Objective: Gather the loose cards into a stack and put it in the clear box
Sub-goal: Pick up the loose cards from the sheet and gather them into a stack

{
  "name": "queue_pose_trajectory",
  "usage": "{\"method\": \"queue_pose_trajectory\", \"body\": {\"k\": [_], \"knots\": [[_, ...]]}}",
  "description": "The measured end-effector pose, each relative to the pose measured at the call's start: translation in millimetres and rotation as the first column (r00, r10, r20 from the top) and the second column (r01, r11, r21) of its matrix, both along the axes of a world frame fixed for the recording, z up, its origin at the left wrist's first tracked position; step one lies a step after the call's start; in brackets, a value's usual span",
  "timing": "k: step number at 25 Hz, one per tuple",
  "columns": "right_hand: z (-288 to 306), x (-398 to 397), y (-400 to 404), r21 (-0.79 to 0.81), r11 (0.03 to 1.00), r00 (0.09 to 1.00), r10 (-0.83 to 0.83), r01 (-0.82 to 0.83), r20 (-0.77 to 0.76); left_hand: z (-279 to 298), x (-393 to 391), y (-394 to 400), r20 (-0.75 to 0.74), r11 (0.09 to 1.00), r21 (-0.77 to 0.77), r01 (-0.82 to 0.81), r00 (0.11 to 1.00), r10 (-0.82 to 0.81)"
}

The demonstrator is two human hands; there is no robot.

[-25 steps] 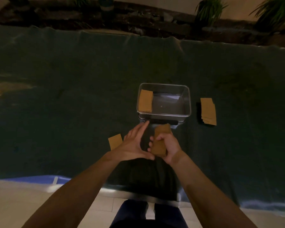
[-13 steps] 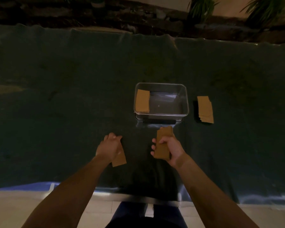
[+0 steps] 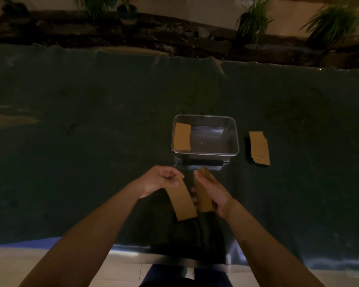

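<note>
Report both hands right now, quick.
Left hand: fingers closed on a single card.
Right hand: fingers closed on a stack of cards, held on edge.

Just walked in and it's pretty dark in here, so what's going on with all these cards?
A person is collecting brown cards over a dark cloth. The left hand holds a single card, next to the small stack gripped in the right hand. The clear box beyond the hands already has cards at its left end. Another fanned pile lies on the cloth to the box's right.
</note>
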State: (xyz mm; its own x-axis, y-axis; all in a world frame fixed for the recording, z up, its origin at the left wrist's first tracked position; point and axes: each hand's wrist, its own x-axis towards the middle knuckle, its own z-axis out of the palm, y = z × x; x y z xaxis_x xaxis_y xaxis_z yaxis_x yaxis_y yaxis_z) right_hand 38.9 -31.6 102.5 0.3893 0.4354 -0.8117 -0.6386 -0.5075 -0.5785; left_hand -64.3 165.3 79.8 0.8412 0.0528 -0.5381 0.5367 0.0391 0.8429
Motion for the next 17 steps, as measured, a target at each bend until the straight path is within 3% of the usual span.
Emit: {"method": "queue_pose_trajectory", "body": {"k": [3,6,8,14,17], "knots": [[4.8,-5.2,1.2,0.139,0.986,0.996,0.091,-0.088,-0.011,9.0,16.4,-22.8,0.048,0.989,-0.063,-0.133,0.99,0.136],[14.3,-7.0,-1.7,0.257,0.966,0.984,0.052,-0.007,-0.169,7.3,21.5,-40.1,0.077,0.946,-0.052,-0.32,0.943,0.323],[15.8,-8.2,-3.9,0.279,0.96,0.984,0.048,0.002,-0.173,8.7,21.3,-47.3,0.079,0.908,-0.111,-0.405,0.907,0.414],[15.4,-17.8,0.7,0.309,0.949,0.98,-0.003,0.066,-0.2,17.2,19.3,-57.4,0.132,0.925,-0.006,-0.38,0.917,0.377],[15.2,-19.5,-0.3,0.328,0.939,0.978,-0.032,0.099,-0.204,22.1,16.6,-57.7,0.222,0.947,0.146,-0.287,0.942,0.251]]}}
